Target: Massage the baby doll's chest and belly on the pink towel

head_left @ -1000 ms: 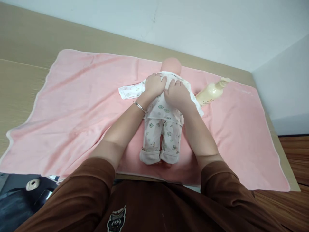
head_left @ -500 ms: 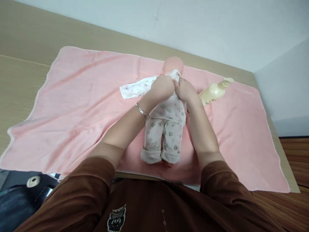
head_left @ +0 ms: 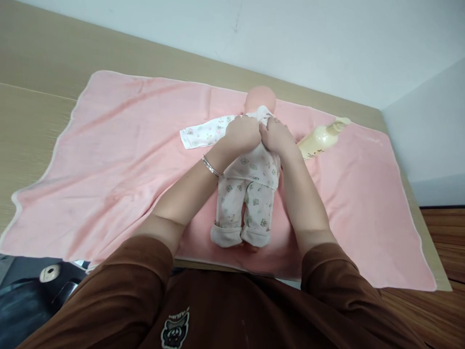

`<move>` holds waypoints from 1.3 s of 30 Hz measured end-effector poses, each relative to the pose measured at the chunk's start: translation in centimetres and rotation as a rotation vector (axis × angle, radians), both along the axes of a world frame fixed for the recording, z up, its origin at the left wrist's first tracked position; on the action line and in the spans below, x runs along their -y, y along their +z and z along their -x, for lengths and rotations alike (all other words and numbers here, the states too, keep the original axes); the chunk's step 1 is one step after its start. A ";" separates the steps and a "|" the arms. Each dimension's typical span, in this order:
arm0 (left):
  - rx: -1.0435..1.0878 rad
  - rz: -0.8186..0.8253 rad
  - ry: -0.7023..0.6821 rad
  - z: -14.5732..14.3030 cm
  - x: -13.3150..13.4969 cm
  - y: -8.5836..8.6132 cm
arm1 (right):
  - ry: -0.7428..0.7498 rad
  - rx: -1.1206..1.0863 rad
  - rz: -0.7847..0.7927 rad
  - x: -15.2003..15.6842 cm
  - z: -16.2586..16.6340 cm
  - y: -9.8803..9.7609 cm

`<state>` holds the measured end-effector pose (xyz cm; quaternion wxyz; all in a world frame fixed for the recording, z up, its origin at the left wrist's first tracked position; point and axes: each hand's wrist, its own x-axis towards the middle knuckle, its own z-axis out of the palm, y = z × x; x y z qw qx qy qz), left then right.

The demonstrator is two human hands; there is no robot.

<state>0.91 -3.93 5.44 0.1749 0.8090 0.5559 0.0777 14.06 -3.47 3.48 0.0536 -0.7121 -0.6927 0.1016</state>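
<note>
A baby doll (head_left: 260, 98) lies on a pink blanket (head_left: 127, 145), its head toward the wall. It wears a white printed top (head_left: 250, 167) and matching trousers (head_left: 256, 206) with rolled-up cuffs. At the upper chest, my left hand (head_left: 244, 133) is closed on the top's fabric, with a silver bangle on the wrist. Close beside it, my right hand (head_left: 275, 135) pinches the same top just below the collar. The fingertips and whatever fastening lies between them are hidden. One long sleeve (head_left: 205, 133) stretches flat out to the left.
A pale yellow pump bottle (head_left: 319, 140) lies tilted on the blanket, right of my right forearm. The wooden table (head_left: 39, 53) meets a white wall (head_left: 290, 39) behind. Dark items, perhaps a bag (head_left: 25, 300), sit below the table's front left edge.
Both hands stay at the doll's chest with only slight finger and wrist shifts. The doll, sleeve and bottle look nearly unchanged.
</note>
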 end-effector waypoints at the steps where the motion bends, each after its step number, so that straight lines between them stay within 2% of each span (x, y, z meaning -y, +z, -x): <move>1: -0.014 0.004 -0.028 -0.2 0.4 0.4 | -0.025 -0.027 0.001 -0.4 -0.3 -0.3; 4: -0.007 0.014 -0.003 -0.6 1.0 0.6 | -0.080 -0.061 -0.001 -0.8 -0.6 -0.6; 7: 0.050 -0.014 0.037 -0.5 0.5 -0.2 | -0.068 -0.004 0.007 -0.1 -0.3 0.0; 12: 0.140 -0.044 0.051 0.4 -2.1 -2.5 | 0.159 0.141 0.075 1.9 0.0 1.5; 15: 0.160 -0.091 0.062 0.5 -3.2 -3.8 | 0.221 0.193 0.061 3.0 0.7 2.0; 20: 0.217 -0.179 0.153 0.1 -3.2 -5.2 | 0.081 0.117 0.010 2.2 1.9 1.5; 25: 0.227 -0.160 0.150 0.2 -3.2 -5.2 | -0.063 -0.011 -0.066 -0.5 0.7 -0.8; 30: 0.238 -0.161 0.217 0.2 -3.3 -5.4 | -0.162 -0.035 -0.197 -1.1 0.3 -2.5; 33: 0.225 -0.179 0.248 0.0 -3.1 -5.4 | -0.182 -0.048 -0.245 -1.2 0.3 -3.0; 39: 0.155 -0.221 0.242 -0.4 -2.5 -5.1 | -0.183 -0.054 -0.238 -1.7 -0.2 -3.8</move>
